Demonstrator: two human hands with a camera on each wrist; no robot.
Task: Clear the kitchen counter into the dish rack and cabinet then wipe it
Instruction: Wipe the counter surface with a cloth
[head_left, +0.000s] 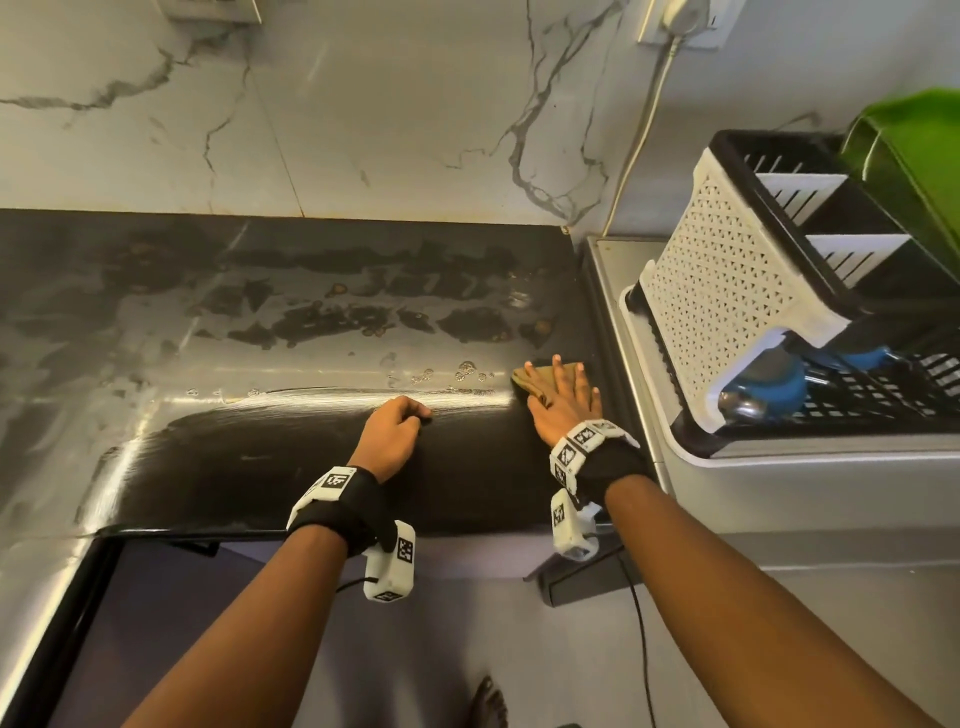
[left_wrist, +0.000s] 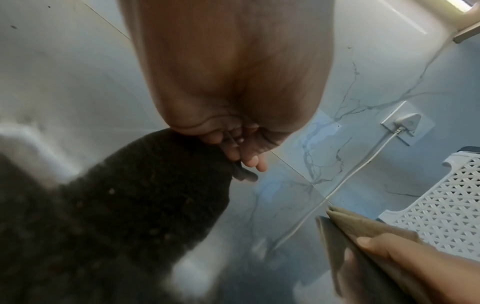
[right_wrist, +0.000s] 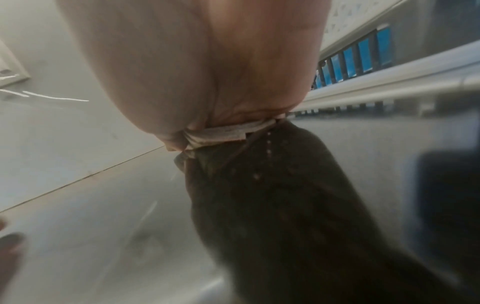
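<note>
The dark glossy counter is bare and wet, with smears and droplets across its far half. My right hand lies flat with straight, spread fingers on a folded tan cloth at the counter's right end, next to the steel drainboard. The same cloth shows at the lower right of the left wrist view, and under the palm as cloth in the right wrist view. My left hand rests on the counter in a loose fist with nothing in it.
A white and black dish rack stands on the steel drainboard at the right, with blue dishes in its lower tier and a green item behind. A white cord runs down the marble wall from a plug.
</note>
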